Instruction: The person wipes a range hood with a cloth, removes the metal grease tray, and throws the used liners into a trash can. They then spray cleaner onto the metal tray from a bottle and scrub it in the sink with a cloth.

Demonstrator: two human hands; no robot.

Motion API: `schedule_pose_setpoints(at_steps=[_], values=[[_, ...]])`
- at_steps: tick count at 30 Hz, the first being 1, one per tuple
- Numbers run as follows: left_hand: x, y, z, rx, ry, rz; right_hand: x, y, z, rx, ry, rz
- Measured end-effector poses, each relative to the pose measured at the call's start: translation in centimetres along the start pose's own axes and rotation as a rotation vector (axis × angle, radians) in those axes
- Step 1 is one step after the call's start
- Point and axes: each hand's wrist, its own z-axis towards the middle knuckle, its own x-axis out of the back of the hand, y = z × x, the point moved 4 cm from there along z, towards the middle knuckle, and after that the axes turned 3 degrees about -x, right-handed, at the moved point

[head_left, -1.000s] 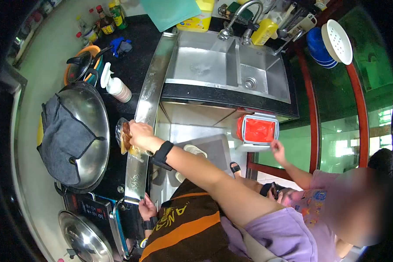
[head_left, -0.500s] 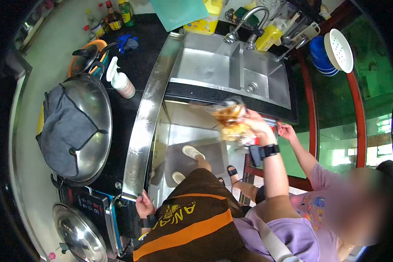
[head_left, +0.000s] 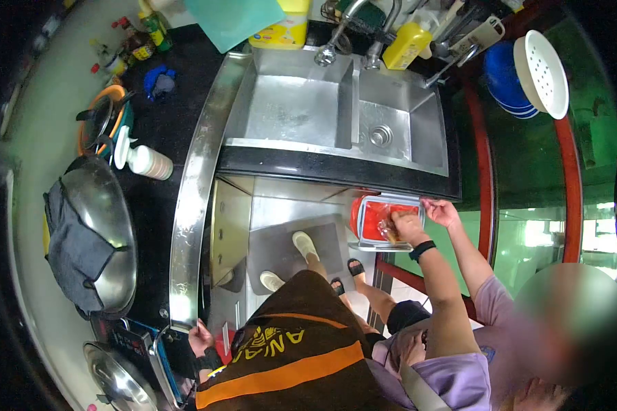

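Observation:
My right hand (head_left: 408,229), with a black band at the wrist, reaches down into a bin (head_left: 365,240) with a pale grey rim and red lining. Its fingers are closed on a crumpled clear plastic bag (head_left: 388,218) with brown contents, partly hidden by the hand. Another person's hand (head_left: 443,213) pinches the bin's right corner. At the lower left, my left hand (head_left: 200,340) has its fingers curled at the near end of a long shiny metal strip (head_left: 197,171) along the counter edge; the exact grip is small to see.
A double steel sink (head_left: 288,146) with taps lies ahead. On the left counter stand a large wok (head_left: 120,226) under a grey cloth (head_left: 79,246), a spray bottle (head_left: 149,163) and a pot lid (head_left: 120,380). The other person (head_left: 500,329) stands close at my right.
My right hand has carried the plastic bag down and right into the red-lined bin, which now shows openly. The view has shifted; my left hand stays at the strip's end.

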Motion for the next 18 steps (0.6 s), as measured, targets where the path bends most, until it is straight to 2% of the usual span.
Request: schedule_pose_setpoints(at_steps=[1, 4, 6, 7, 8, 9, 11, 12, 13, 14, 15, 16, 17, 18], values=[[-0.1, -0.1, 0.0, -0.007, 0.01, 0.009, 1.5, 0.1, 0.7, -0.19, -0.075, 0.635], [0.0, 0.4, 0.1, -0.086, 0.087, 0.03, 4.1, 0.8, 1.7, -0.16, -0.101, 0.657], [0.1, 0.5, 0.0, -0.054, 0.173, 0.05, 4.4, 1.1, 2.4, -0.173, -0.126, 0.703], [0.4, 0.5, -0.1, -0.159, 0.176, 0.088, 4.5, 0.9, 2.1, -0.155, -0.089, 0.706], [0.5, 0.4, 0.0, -0.172, 0.188, 0.099, 4.3, 0.9, 1.8, -0.138, -0.051, 0.708], [0.1, 1.1, -0.1, -0.356, 0.181, 0.59, 4.9, 1.3, 2.0, -0.119, -0.062, 0.673], [-0.9, 0.4, -0.8, -0.373, 0.052, 0.874, 6.5, 2.1, 1.9, -0.095, -0.006, 0.59], [-1.2, 0.1, -1.7, -0.257, -0.063, 0.646, 6.7, 2.3, 1.8, -0.074, -0.012, 0.568], [1.6, 2.4, 0.0, -0.182, -0.182, 0.899, 5.4, 1.9, 1.6, -0.013, 0.034, 0.526], [-0.5, 0.5, -2.2, -0.308, 0.219, 0.709, 4.4, 1.5, 1.5, -0.004, -0.075, 0.53], [0.1, 0.4, -2.0, -0.316, 0.204, 0.633, 5.3, 1.9, 1.8, -0.07, -0.034, 0.53], [0.8, 0.4, -1.7, -0.324, 0.189, 0.556, 6.4, 2.3, 2.6, -0.085, -0.139, 0.609], [1.7, 0.5, -1.2, -0.33, 0.173, 0.48, 6.6, 2.5, 2.3, -0.096, -0.145, 0.615], [-0.7, -1.5, -1.9, -0.228, 0.279, 0.166, 6.2, 2.2, 2.3, -0.097, -0.145, 0.623]])
